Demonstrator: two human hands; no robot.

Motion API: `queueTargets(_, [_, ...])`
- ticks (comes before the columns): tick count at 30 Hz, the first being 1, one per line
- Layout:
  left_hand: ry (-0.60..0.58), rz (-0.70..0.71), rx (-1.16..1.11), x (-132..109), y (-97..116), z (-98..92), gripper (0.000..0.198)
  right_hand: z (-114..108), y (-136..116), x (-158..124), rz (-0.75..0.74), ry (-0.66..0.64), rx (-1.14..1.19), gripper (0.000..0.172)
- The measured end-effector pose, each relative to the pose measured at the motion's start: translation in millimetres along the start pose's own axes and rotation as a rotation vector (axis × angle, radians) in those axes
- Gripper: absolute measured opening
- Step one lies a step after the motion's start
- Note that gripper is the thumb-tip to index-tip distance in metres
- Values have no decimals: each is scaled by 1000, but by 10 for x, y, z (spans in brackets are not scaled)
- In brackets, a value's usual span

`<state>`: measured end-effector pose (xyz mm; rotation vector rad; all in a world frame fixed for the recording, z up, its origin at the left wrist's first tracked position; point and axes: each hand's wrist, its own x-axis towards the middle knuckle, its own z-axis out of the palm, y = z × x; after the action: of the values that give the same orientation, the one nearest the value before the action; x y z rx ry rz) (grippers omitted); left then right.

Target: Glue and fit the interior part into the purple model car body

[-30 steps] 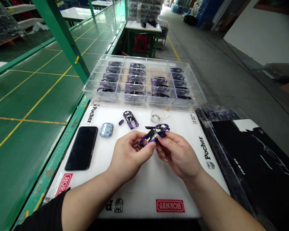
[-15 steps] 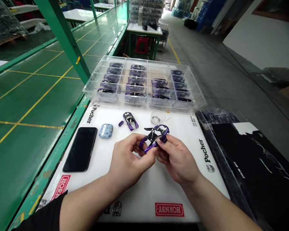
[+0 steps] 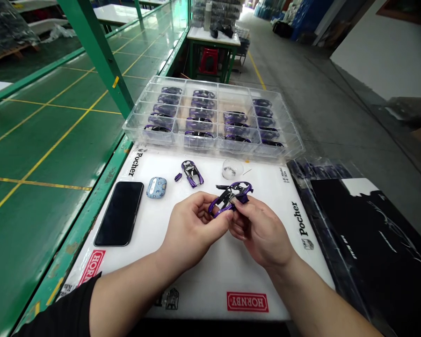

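Above the white work mat (image 3: 210, 281) I hold a purple and black model car body (image 3: 228, 196), tilted, between both hands. My left hand (image 3: 192, 227) is closed round its near left end, thumb along the lower edge. With the thumb pressed on its right side, my right hand (image 3: 263, 229) grips the same body; the other fingers are partly hidden beneath. A dark flap sticks out at its upper left. Beyond my hands lie a second purple car body (image 3: 192, 173) and a small purple part (image 3: 178, 177). A clear round dish (image 3: 232, 168) holds tiny bits.
A clear compartment tray (image 3: 217, 149) with several purple car bodies stands behind the mat. On the left lie a phone (image 3: 119, 214) and a blue patterned case (image 3: 156, 187). A green post (image 3: 94, 56) rises at left; black cloth (image 3: 372, 243) lies at right.
The whole scene has shifted slightly in view. Both hands keep hold of the car body, which is tipped a little differently, its dark flap still sticking out.
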<state>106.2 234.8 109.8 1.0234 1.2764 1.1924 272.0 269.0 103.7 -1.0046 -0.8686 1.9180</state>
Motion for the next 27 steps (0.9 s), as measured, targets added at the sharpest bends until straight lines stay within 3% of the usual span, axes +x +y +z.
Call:
queueTargets(4, [78, 136, 203, -53, -6, 10, 20, 27, 14, -14, 0, -15, 33, 48])
queueTargets(9, [115, 252, 262, -120, 46, 27, 20, 48, 24, -52, -13, -1, 42, 48])
queueTargets(20, [132, 370, 282, -159, 41, 43, 26, 87, 47, -99, -103, -25, -56, 30])
queueTargets(27, [155, 419, 343, -166, 35, 44, 24, 54, 97, -63, -169, -30, -133, 31])
